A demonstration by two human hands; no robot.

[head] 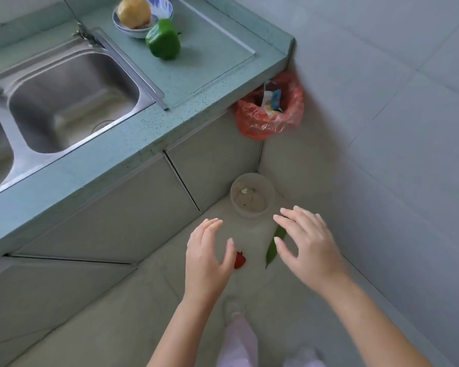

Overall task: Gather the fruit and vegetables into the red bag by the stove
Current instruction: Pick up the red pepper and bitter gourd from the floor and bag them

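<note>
My left hand (207,250) and right hand (306,243) are both spread wide and empty over the floor. A red fruit (239,260) lies beside my left thumb, a green pod (274,249) under my right fingers. The red bag (269,108) hangs at the counter's (133,144) corner; a pepper (163,40) sits on top

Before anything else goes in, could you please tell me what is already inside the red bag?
The red bag hangs open at the counter's corner. Some paper or packet scraps, white, blue and yellowish, show at its mouth. Its folds hide anything deeper.

Brushed steel sink (72,83), speckled matt countertop (196,75), crinkly glossy plastic red bag (252,120).
</note>
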